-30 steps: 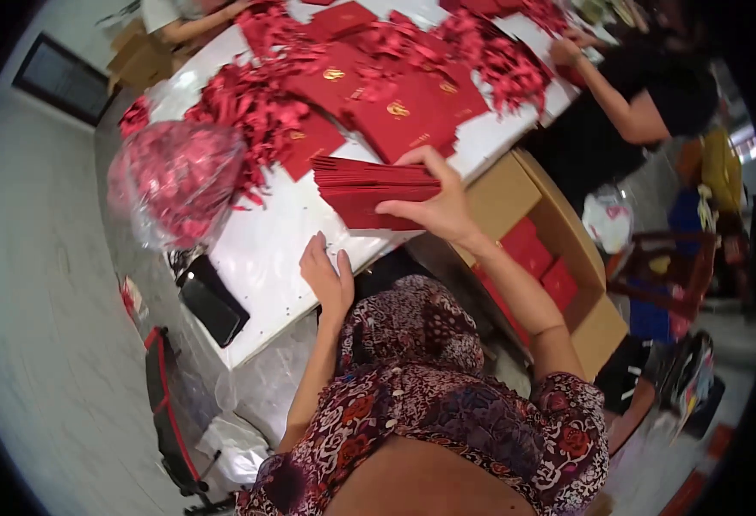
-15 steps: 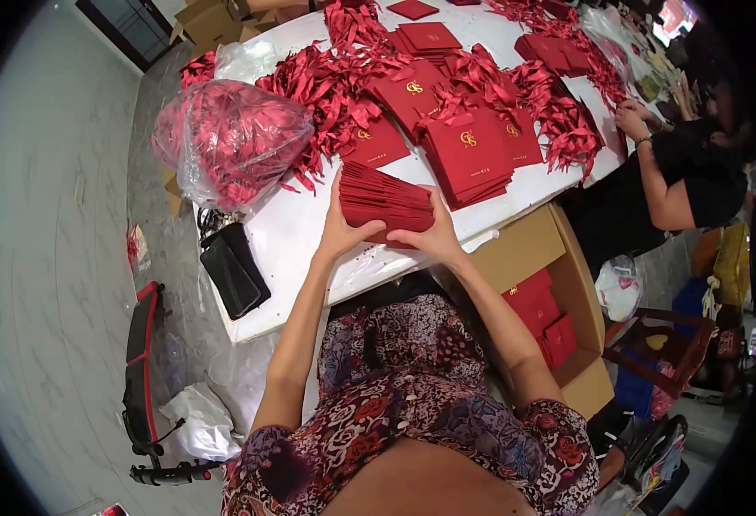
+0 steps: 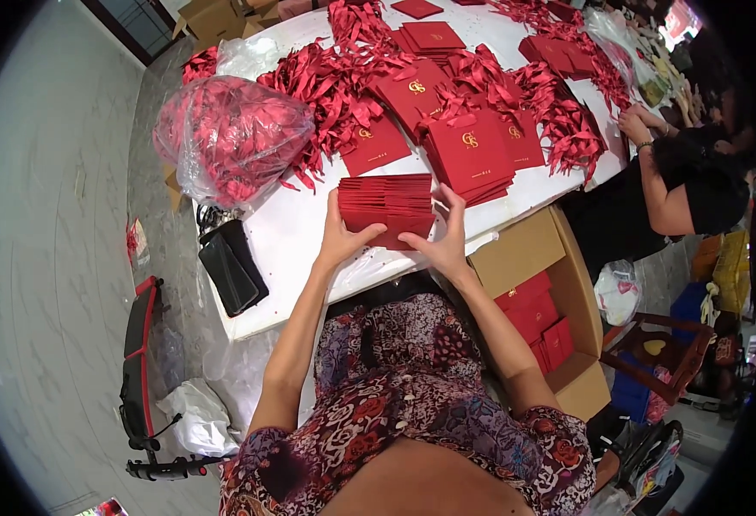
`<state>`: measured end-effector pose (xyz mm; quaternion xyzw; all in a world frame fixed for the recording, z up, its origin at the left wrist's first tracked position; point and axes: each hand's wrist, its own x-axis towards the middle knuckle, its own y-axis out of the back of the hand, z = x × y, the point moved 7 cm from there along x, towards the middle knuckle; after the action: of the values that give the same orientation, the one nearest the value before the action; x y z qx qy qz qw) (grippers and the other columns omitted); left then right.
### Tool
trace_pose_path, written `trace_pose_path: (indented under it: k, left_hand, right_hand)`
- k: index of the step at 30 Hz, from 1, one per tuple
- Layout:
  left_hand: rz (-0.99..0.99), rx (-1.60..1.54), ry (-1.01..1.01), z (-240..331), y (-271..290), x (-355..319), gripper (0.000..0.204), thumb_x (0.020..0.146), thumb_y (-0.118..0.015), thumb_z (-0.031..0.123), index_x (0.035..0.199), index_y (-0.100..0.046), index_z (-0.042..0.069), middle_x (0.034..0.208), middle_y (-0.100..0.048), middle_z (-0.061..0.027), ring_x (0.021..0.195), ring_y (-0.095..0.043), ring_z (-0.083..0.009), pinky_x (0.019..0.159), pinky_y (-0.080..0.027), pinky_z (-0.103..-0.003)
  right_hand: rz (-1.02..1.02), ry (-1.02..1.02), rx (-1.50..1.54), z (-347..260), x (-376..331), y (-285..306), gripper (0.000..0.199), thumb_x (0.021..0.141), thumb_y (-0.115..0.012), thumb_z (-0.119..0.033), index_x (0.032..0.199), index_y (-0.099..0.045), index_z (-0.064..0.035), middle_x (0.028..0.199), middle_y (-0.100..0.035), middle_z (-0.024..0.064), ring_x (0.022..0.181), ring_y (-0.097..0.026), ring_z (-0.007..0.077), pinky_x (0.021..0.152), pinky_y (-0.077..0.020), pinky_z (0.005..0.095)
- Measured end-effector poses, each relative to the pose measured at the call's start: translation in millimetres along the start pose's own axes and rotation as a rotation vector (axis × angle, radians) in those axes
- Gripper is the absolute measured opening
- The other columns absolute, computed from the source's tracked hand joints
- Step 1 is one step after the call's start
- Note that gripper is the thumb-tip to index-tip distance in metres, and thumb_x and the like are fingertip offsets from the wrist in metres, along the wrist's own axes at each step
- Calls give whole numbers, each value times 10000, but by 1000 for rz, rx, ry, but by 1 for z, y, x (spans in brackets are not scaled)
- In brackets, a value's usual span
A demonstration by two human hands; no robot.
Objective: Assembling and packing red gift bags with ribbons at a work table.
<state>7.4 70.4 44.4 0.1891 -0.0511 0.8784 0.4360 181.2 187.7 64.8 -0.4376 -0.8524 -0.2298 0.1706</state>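
Observation:
A thick stack of flat red paper bags point(image 3: 386, 211) stands on edge near the table's front, its folded edges turned up toward me. My left hand point(image 3: 343, 239) is closed round the stack's left end, thumb across the near face. From the other end my right hand point(image 3: 445, 245) grips it, thumb on the near face and fingers bent along the right side. Just beyond lies a pile of red bags point(image 3: 468, 155) with gold print, and another red bag point(image 3: 376, 148) lies to its left. The undersides of both hands' fingers are partly hidden.
Heaps of red ribbon point(image 3: 330, 99) and a clear plastic sack of ribbons point(image 3: 233, 142) cover the white table point(image 3: 300, 275). A black pouch point(image 3: 231, 271) sits at the left corner. An open carton point(image 3: 580, 301) with red bags stands at right; a co-worker's hands point(image 3: 638, 125) are beyond.
The stack has turned from tilted to nearly level, its edges now lined up more evenly. My right hand's fingers have shifted slightly outward along its right side.

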Motion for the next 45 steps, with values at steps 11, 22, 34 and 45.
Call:
trace_pose_path:
  k: [11, 22, 34, 45]
  left_hand:
    - [44, 9, -13, -1, 3, -4, 788, 675, -905, 192, 1256, -409, -3, 1148, -619, -151, 1054, -610, -209, 939, -488, -347]
    - [16, 60, -20, 12, -2, -6, 785, 692, -894, 179, 1265, -386, 2, 1151, -629, -153, 1057, -618, -211, 934, -495, -346]
    - [7, -188, -25, -10, 1, -13, 773, 852, -713, 466, 1369, -359, 12, 1271, -556, -126, 1200, -507, -186, 1046, -385, -349]
    - [-47, -330, 144, -25, 6, 8, 449, 1022, -505, 307, 1364, -459, 19, 1284, -562, -69, 1198, -498, -151, 1042, -367, -308]
  right_hand:
    - [-6, 54, -80, -12, 2, 1, 717, 726, -850, -189, 1305, -475, 6, 1252, -494, 173, 1160, -523, 304, 962, -464, 383]
    - [-1, 85, -213, -9, -6, -5, 726, 751, -826, -145, 1348, -455, 35, 1304, -457, 173, 1212, -499, 300, 1016, -440, 389]
    - [59, 86, -196, -2, -17, -5, 602, 800, -794, -139, 1273, -462, 28, 1196, -538, 193, 1123, -558, 315, 947, -464, 376]
    - [-205, -294, 416, 18, -14, 11, 483, 838, -730, -21, 1262, -502, 24, 1137, -636, 94, 1037, -609, 150, 931, -493, 304]
